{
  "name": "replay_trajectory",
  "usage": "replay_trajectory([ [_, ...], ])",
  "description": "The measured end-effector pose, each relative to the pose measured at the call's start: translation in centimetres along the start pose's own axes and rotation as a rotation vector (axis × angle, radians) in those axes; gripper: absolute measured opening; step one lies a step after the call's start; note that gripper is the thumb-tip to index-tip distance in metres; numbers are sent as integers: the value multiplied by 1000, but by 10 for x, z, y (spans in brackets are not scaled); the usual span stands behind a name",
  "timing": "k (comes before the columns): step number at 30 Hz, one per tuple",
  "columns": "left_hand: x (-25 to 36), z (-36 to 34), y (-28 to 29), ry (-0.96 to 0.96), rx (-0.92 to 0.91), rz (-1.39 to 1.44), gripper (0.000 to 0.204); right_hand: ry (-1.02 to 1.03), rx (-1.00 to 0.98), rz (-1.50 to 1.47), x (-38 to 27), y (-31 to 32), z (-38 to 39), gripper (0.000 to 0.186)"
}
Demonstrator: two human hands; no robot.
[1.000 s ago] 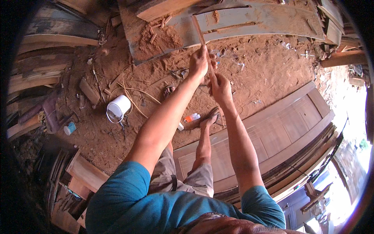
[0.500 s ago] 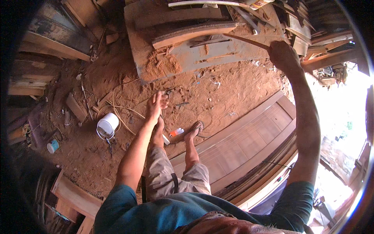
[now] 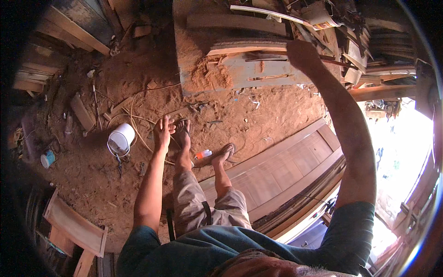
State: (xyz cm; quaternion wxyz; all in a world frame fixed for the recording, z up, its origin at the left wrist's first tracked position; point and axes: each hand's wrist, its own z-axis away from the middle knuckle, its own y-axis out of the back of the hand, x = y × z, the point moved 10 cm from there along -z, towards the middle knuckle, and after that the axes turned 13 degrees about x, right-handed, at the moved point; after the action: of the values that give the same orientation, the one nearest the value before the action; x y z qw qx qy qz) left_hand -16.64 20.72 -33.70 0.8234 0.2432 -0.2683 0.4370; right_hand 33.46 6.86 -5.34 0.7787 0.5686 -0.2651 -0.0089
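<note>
My right hand (image 3: 303, 56) is raised at the far side over the workbench (image 3: 240, 82), with its back toward me. It is closed on a thin wooden strip (image 3: 336, 61) whose end shows to the right of the hand; the fingers themselves are mostly hidden. Right beside it lies a thick wooden plank (image 3: 247, 46) on the bench. Over the dirt floor hangs my left hand (image 3: 163, 132), its fingers loosely apart and nothing visible in them, near my left foot. Sawdust (image 3: 213, 75) is heaped at the bench's left end.
A panelled wooden door (image 3: 286, 168) lies to the right of my feet. On the floor are a white bucket (image 3: 122, 137), a hose (image 3: 134, 112), an orange-and-white bottle (image 3: 203, 154) and a blue-and-white tub (image 3: 48, 159). Timber (image 3: 383, 92) is piled at the far right.
My right hand has moved left and now covers part of the plank's right end; the strip's end now shows on its right. My left hand has lowered slightly leftward. The view has shifted.
</note>
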Motion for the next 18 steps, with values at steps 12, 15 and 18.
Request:
replay_trajectory([
  [12, 63, -10, -98, -162, -134, 13, 39, -66, -78, -239, -50, 23, 105, 28],
  [15, 67, 23, -152, -199, -269, 58, 36, -772, -292, -800, -52, -30, 190, 36],
  [18, 70, 54, -215, -484, -364, -195, 32, -1008, -239, -1075, -93, -114, 262, 38],
])
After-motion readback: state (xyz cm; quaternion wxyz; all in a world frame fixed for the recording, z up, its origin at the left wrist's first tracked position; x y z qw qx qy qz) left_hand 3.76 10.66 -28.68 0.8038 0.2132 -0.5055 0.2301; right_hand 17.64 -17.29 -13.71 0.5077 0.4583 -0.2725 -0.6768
